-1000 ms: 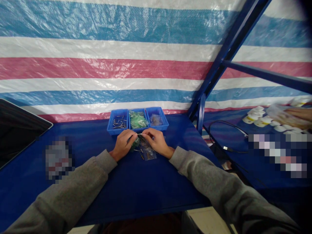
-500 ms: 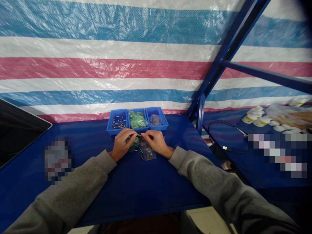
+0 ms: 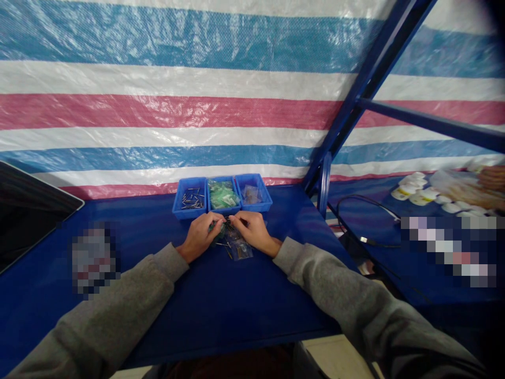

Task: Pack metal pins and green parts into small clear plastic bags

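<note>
Close together over the blue table (image 3: 221, 310), my left hand (image 3: 202, 236) and my right hand (image 3: 254, 231) both have their fingertips pinched. A small dark piece (image 3: 228, 220) shows between the fingertips; it is too small to name. Beneath my hands lie a clear plastic bag (image 3: 241, 250), a few thin metal pins (image 3: 229, 252) and something green, partly covered by my left hand. Just beyond stand three blue bins: the left bin (image 3: 185, 215) holds metal pins (image 3: 192, 199), the middle one green packets (image 3: 223, 196), the right one small clear bags (image 3: 251, 195).
A dark screen (image 3: 31, 210) stands at the left, near a blurred-out item (image 3: 93, 258). To the right are a blue metal frame (image 3: 343, 126), a black cable (image 3: 379, 243), white containers (image 3: 412, 189) and another person's hand (image 3: 493, 178). Striped sheeting (image 3: 177, 110) hangs behind.
My left hand's fingers have curled a little and shifted slightly right. My right hand stays nearly still. Another person's hand has come into clearer view at the far right.
</note>
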{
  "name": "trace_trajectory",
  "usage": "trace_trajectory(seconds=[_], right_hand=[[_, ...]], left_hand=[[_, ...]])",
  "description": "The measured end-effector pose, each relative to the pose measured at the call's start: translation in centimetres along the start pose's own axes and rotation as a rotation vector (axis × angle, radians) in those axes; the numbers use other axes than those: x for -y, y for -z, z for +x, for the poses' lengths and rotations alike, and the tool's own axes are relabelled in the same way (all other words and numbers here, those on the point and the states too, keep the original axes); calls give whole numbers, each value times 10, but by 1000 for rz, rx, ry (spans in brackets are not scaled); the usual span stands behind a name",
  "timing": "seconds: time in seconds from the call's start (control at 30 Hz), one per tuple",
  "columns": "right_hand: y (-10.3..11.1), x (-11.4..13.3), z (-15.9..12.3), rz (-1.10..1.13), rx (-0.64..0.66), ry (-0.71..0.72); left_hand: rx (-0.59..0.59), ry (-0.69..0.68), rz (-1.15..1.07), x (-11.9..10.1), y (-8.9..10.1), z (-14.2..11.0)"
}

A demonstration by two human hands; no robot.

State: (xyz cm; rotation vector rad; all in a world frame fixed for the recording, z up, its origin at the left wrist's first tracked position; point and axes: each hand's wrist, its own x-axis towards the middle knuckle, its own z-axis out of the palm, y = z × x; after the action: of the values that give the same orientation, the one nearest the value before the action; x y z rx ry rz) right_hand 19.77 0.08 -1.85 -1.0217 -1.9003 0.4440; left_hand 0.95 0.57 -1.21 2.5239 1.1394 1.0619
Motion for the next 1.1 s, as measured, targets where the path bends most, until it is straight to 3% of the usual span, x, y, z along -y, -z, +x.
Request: trace_trajectory(seconds=[0.57,1.1], right_hand=[[1,2,0,10,22,9],[-1,-1,2,4,112,70]], left_hand=[[-8,-111,19,-4,2,2],[-48,-97,-7,-2,2,2]])
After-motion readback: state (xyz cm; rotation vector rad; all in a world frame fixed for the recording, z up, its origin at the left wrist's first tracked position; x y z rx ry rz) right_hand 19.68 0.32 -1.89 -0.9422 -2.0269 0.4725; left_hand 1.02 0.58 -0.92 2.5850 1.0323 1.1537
